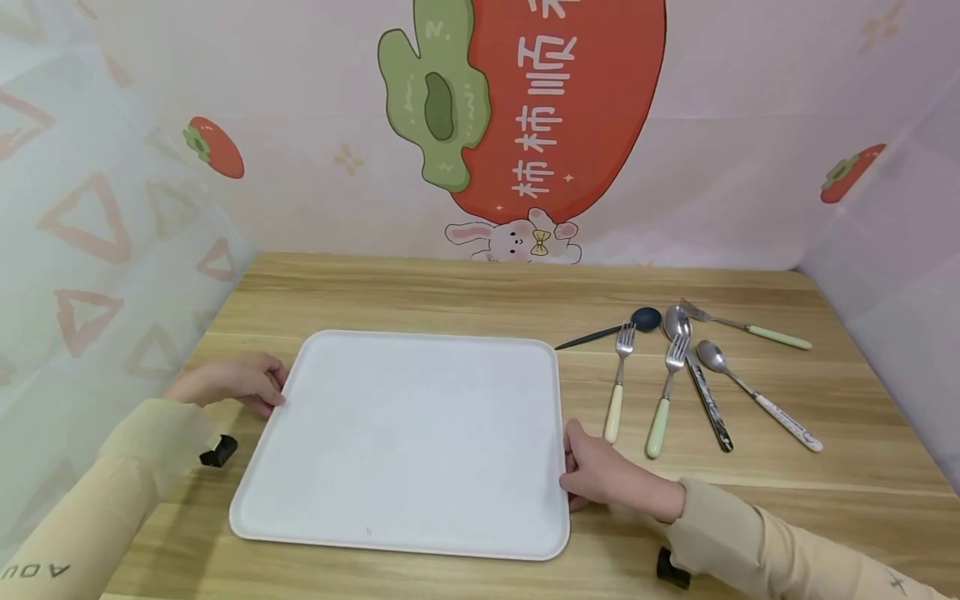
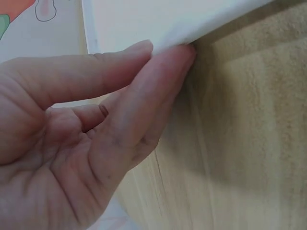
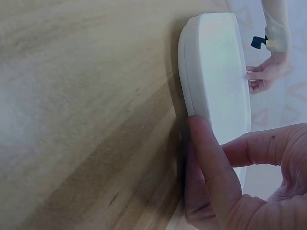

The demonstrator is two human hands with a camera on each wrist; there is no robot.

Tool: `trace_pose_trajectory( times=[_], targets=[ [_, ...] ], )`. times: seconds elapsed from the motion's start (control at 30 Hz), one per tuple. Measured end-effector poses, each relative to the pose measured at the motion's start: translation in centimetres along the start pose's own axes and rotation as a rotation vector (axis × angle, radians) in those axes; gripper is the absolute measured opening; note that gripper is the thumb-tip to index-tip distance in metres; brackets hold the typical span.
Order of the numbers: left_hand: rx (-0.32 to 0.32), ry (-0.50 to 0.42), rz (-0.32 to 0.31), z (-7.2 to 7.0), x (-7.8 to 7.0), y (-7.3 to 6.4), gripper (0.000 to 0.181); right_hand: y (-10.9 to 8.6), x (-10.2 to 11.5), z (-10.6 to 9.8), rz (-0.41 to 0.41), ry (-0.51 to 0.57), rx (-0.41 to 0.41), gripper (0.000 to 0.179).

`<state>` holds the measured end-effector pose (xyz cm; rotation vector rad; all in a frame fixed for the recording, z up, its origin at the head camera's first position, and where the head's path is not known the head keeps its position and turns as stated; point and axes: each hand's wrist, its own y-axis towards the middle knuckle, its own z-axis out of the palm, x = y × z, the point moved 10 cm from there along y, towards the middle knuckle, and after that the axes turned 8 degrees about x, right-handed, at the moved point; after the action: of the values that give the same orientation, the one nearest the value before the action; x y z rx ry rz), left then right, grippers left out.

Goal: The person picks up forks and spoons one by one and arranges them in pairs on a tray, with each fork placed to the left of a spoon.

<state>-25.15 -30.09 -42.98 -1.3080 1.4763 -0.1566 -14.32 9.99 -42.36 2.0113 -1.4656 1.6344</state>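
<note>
Between both hands is a white rectangular tray (image 1: 405, 442) with rounded corners and a low rim. At its left edge, my left hand (image 1: 251, 382) pinches the rim, thumb on top and fingers underneath, as the left wrist view shows with the hand (image 2: 96, 124) close up. My right hand (image 1: 600, 467) grips the opposite edge, its thumb over the rim. In the right wrist view the right hand (image 3: 230, 177) holds the tray's side (image 3: 223, 81), while the left hand (image 3: 266, 74) appears at the far edge. Some fingertips are hidden below the tray.
Right of the tray lie several pieces of cutlery: a black spoon (image 1: 646, 318), a cream-handled fork (image 1: 614, 412), green-handled forks (image 1: 657, 429) (image 1: 780, 337), a dark-patterned spoon (image 1: 711, 408) and a white-handled spoon (image 1: 787, 422). Printed cloth walls (image 1: 315, 192) enclose the wooden table (image 1: 450, 292).
</note>
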Motion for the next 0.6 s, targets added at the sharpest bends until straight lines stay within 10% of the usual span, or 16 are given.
trace_pose_trajectory(
  times=[0.6],
  targets=[
    [0.020, -0.035, -0.003, 0.73, 0.32, 0.20, 0.023, -0.79, -0.76, -0.24, 0.041, 0.018, 0.039, 0.021]
  ],
)
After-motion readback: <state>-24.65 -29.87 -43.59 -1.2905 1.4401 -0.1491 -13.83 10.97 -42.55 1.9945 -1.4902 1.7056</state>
